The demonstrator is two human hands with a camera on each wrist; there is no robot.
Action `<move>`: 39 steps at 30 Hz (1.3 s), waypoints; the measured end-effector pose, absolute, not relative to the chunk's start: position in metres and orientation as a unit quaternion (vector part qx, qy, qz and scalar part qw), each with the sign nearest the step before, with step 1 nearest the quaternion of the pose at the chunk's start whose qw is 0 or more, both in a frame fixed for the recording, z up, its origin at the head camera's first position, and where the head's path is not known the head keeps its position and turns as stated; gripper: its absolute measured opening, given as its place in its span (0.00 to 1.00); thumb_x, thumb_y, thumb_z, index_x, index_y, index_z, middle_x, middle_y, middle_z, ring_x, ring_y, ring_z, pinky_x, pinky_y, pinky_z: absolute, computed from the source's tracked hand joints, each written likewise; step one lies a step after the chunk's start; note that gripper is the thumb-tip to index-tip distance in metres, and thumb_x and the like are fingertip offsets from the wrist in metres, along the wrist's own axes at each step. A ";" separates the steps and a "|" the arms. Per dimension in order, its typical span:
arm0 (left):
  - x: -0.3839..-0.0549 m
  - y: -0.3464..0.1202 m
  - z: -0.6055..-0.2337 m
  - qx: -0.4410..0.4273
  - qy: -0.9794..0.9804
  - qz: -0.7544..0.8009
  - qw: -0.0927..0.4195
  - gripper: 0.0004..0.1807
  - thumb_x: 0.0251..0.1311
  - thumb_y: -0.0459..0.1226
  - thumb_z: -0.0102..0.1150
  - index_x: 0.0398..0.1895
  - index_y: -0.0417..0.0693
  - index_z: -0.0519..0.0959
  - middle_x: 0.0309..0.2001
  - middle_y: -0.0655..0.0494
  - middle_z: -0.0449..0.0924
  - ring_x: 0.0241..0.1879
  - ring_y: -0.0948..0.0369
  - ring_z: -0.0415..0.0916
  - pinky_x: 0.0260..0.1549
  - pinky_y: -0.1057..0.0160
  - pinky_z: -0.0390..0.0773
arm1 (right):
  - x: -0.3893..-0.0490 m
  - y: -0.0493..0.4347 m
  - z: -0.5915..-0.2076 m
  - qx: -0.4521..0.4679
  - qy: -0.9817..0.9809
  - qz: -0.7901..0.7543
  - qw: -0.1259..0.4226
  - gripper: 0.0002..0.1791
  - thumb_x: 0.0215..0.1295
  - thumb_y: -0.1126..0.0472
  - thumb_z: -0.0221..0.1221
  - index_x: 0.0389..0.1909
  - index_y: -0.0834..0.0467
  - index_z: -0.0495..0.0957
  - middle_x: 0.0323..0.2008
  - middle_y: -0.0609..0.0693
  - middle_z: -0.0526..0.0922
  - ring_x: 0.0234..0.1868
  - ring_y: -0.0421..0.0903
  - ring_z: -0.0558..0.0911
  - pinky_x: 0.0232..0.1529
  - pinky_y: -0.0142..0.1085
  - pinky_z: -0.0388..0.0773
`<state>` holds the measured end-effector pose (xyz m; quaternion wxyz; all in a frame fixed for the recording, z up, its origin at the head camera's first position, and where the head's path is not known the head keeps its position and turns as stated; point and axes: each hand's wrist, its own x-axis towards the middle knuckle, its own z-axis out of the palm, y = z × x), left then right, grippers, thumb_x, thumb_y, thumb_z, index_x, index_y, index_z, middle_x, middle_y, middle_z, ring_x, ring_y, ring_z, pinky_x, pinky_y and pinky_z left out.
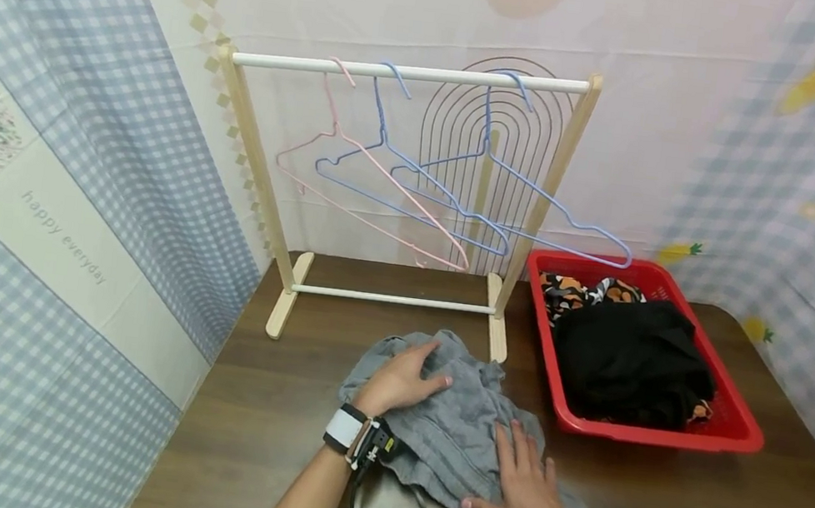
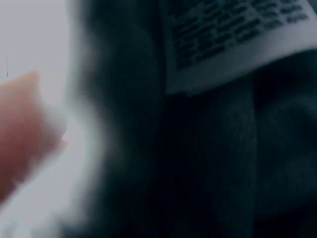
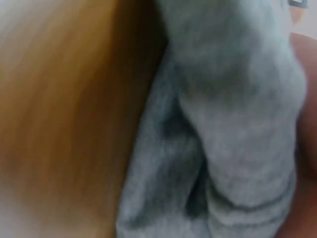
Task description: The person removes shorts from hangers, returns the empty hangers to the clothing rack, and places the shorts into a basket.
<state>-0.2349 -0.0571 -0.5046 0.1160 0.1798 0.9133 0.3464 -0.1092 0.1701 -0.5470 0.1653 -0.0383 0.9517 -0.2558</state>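
A crumpled grey cloth garment (image 1: 455, 394) lies on the table in front of the rack. My left hand (image 1: 396, 383) rests on its upper left part, thumb and index finger apart; the other fingers are mostly hidden. On the lower right part my right hand (image 1: 527, 494) lies with fingers spread. In the left wrist view, dark fabric fills most of the frame, with a white printed label (image 2: 237, 39) at the top. Grey folds (image 3: 242, 114) show close up in the right wrist view, beside the brown tabletop.
Behind the garment stands a wooden rack (image 1: 413, 74) with a white bar. One pink hanger (image 1: 380, 163) and two blue hangers (image 1: 543, 194) hang from it. To the right, a red basket (image 1: 658, 436) holds black cloth (image 1: 629, 363) and patterned cloth (image 1: 561, 292).
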 end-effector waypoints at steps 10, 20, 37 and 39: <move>-0.230 -0.064 -0.502 0.202 0.915 0.320 0.141 0.44 0.70 0.58 0.63 0.82 0.49 0.63 0.76 0.45 0.69 0.75 0.47 0.67 0.72 0.46 0.70 | -0.124 0.158 -0.546 -0.062 0.951 -0.270 0.141 0.64 0.54 0.37 0.77 0.80 0.66 0.56 0.78 0.74 0.54 0.77 0.77 0.57 0.67 0.81 0.49; -0.227 -0.065 -0.496 0.219 0.918 0.279 0.176 0.53 0.61 0.54 0.75 0.84 0.50 0.58 0.78 0.46 0.66 0.76 0.49 0.66 0.71 0.50 0.71 | -0.132 0.150 -0.542 -0.082 0.945 -0.306 0.081 0.56 0.52 0.54 0.82 0.75 0.71 0.62 0.73 0.76 0.63 0.72 0.78 0.65 0.64 0.77 0.63; -0.214 -0.054 -0.505 0.251 0.870 0.393 0.158 0.44 0.55 0.31 0.78 0.77 0.50 0.71 0.69 0.46 0.77 0.67 0.52 0.74 0.68 0.55 0.73 | -0.129 0.150 -0.543 -0.100 0.920 -0.379 0.002 0.41 0.59 0.75 0.71 0.72 0.72 0.64 0.66 0.73 0.71 0.68 0.69 0.73 0.65 0.62 0.74; -0.212 -0.053 -0.507 0.256 0.859 0.416 0.155 0.42 0.55 0.30 0.78 0.75 0.50 0.73 0.67 0.47 0.78 0.65 0.53 0.75 0.67 0.58 0.73 | -0.128 0.150 -0.543 -0.096 0.916 -0.389 -0.021 0.41 0.57 0.76 0.72 0.71 0.73 0.64 0.65 0.73 0.72 0.67 0.69 0.74 0.64 0.62 0.74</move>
